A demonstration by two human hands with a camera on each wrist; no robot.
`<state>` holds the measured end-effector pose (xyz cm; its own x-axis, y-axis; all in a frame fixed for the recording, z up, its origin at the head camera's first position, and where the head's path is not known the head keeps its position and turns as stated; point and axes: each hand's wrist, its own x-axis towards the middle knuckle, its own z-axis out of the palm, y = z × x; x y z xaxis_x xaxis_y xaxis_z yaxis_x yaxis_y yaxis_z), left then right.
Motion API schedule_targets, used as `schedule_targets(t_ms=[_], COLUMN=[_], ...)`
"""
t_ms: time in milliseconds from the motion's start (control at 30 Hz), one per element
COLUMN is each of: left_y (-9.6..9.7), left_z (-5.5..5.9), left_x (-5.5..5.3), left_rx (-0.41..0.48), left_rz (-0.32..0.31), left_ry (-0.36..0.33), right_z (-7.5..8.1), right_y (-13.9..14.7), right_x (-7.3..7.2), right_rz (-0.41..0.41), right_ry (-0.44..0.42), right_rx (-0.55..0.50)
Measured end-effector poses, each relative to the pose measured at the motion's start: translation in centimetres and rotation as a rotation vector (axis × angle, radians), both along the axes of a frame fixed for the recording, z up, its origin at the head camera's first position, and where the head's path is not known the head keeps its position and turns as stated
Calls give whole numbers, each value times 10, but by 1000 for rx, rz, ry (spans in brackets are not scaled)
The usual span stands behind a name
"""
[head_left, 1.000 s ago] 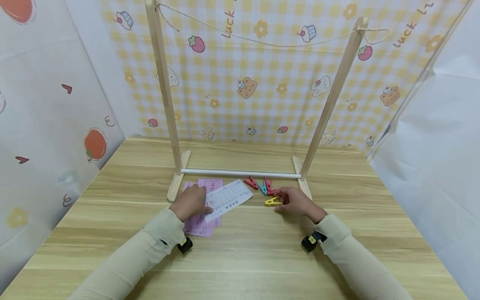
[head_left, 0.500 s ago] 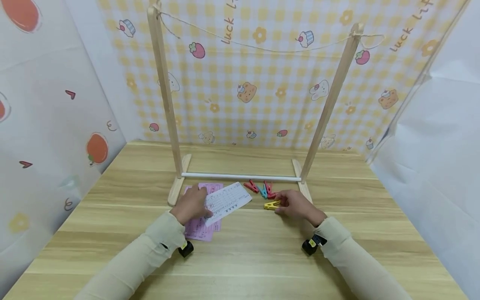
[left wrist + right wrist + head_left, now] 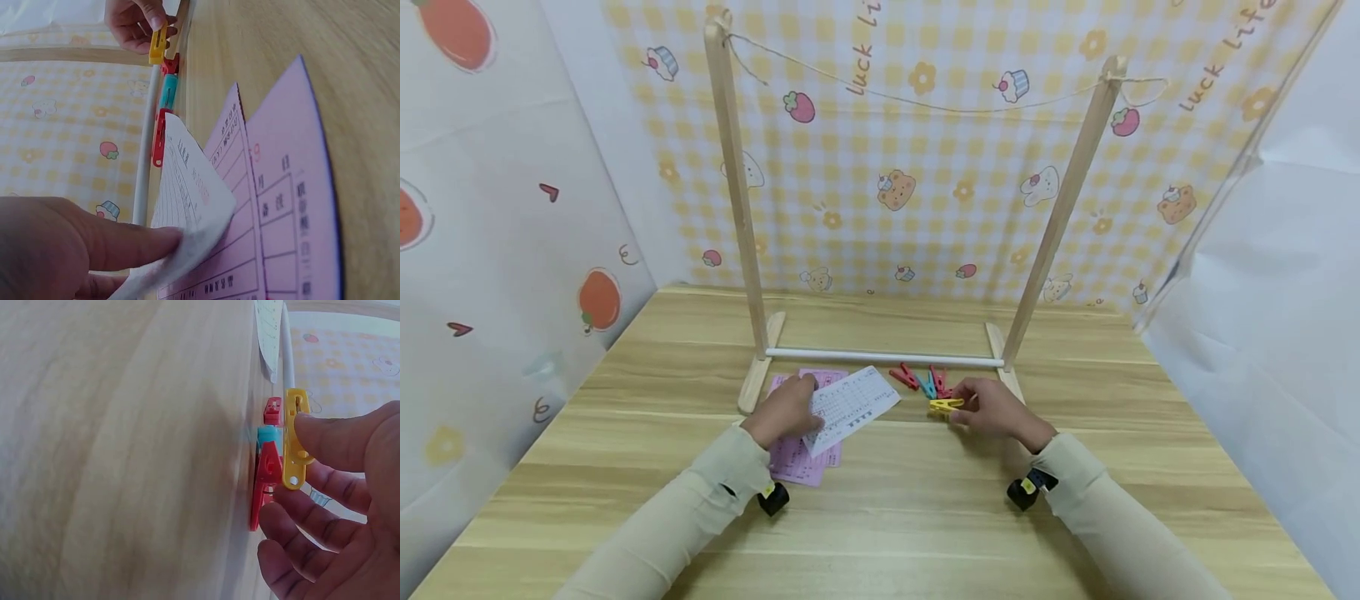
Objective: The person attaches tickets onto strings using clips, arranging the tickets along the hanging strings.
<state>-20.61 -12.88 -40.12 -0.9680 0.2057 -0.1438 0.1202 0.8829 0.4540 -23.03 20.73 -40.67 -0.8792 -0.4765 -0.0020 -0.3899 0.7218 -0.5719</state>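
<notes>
My left hand (image 3: pixel 786 411) pinches a white printed slip (image 3: pixel 856 407) between thumb and fingers. In the left wrist view the slip (image 3: pixel 194 200) bends up over two pink printed slips (image 3: pixel 294 181) that lie on the table. My right hand (image 3: pixel 996 408) pinches a yellow clothespin (image 3: pixel 946 405) by thumb and fingers. The right wrist view shows that clothespin (image 3: pixel 296 437) close beside the red clothespins (image 3: pixel 265 481) and a blue one (image 3: pixel 269 434). Those others lie in a small group on the table, between the white slip and my right hand.
A wooden frame stands behind, with a left post (image 3: pixel 737 192), a right post (image 3: pixel 1063 208) and a white bar (image 3: pixel 883 357) low across. A thin string (image 3: pixel 917 102) sags between the post tops. A patterned cloth (image 3: pixel 962 233) hangs at the back of the wooden table (image 3: pixel 895 517).
The right hand has lifted the yellow clothespin slightly and turned it. The left hand has raised the white slip a little. The head view has tilted up slightly.
</notes>
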Motion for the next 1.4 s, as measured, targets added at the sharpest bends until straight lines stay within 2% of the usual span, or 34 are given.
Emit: schedule_targets(t_ms=[233,367,467,633,800,1000,1400], left_y=[-3,-4,-5,-7,-8,-10,-14], left_z=[-1,-2,-3,-3,3,7,15], left_x=[-2,1,5,6,2,2,2], left_rx=[55,110,145,170,194,230,282], left_rz=[-2,8,13,1,-12,-11,-10], left_ry=[3,39,51,91,145,140,140], right_z=[8,8,6,9,15,21,36], right_y=[0,-2,-2,-3,-5,-11,-14], right_x=[0,-1,0,3,0,-2,-6], right_rz=[30,38,53,27,3,-4,30], right_ry=[-5,7,21,36,49,76,98], right_rx=[-51,-105,-103,-92,-96,-75,-71])
